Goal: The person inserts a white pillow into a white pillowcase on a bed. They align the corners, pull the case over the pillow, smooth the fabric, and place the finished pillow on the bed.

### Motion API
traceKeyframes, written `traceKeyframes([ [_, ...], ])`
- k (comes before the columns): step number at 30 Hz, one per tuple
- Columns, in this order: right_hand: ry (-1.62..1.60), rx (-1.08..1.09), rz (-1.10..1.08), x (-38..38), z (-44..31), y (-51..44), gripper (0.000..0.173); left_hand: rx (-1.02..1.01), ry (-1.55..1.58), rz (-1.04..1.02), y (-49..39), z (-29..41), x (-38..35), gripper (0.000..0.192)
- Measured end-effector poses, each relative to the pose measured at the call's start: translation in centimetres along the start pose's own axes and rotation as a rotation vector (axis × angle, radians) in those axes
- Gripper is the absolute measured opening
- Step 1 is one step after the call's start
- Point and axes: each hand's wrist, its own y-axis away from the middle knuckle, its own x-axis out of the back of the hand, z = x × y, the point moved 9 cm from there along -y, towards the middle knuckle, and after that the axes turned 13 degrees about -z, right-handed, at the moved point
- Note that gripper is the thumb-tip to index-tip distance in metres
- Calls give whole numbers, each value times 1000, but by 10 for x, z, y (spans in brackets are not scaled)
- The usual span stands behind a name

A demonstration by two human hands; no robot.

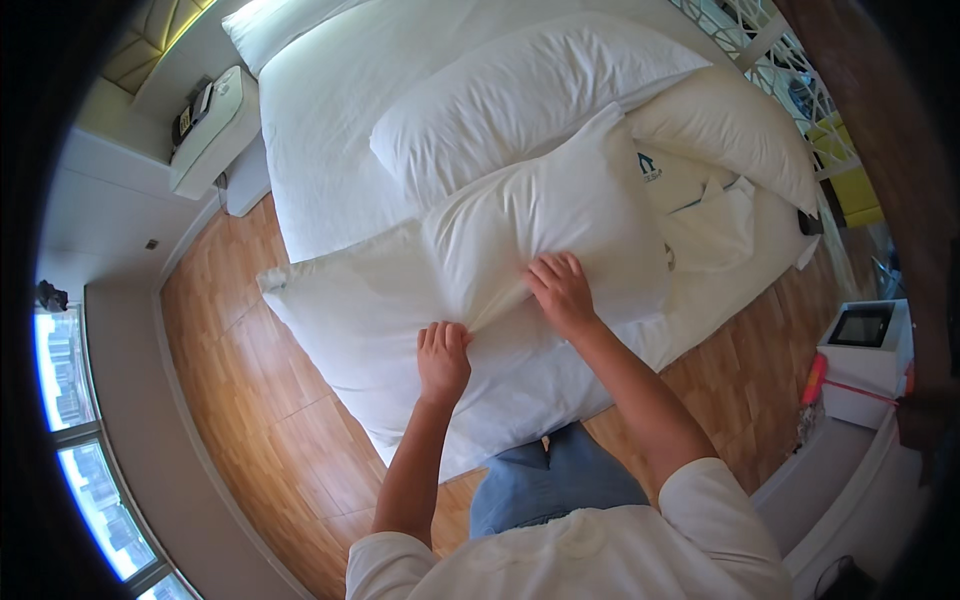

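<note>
A white pillow (352, 307) lies across the near edge of the bed, partly inside a white pillowcase (585, 217). My left hand (444, 360) is closed on the pillowcase's edge, near the middle of the pillow. To its right, my right hand (561, 292) grips the same white fabric, with a taut fold between the two hands. Behind them rests a plump white pillow (510, 105). An off-white pillow (727, 135) lies at the right, above a crumpled white cloth (712, 225) that bears blue printing.
The bed (322, 157) has a white sheet. A white bedside shelf (217, 135) is mounted at the upper left. Wooden floor (300, 420) surrounds the near side. A white box with a dark screen (862, 327) stands at the right, beside a white lattice partition (787, 67).
</note>
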Motion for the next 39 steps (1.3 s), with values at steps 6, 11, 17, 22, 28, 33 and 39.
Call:
traceKeyframes([
  [6, -105, -68, -1, 0, 3, 6, 15, 70, 22, -16, 11, -28, -12, 36],
  [11, -156, -110, 36, 30, -17, 19, 20, 174, -143, -25, 38, -48, 13, 67],
  [17, -250, -141, 144, 68, -41, 50, 26, 34, -111, 82, 51, -43, 14, 24],
  [22, -310, -166, 225, 123, -32, 80, 28, -4, 15, 191, 78, 31, 74, 24],
  [28, -377, -135, 321, 228, -22, 135, 33, -92, -26, 377, 88, 135, 135, 23],
  [33, -350, -174, 347, 285, 16, 219, 34, -244, -52, 336, 74, 249, 127, 26],
  [39, -281, -256, 383, 344, 71, 317, 33, -276, 33, 291, 58, 348, 79, 24],
])
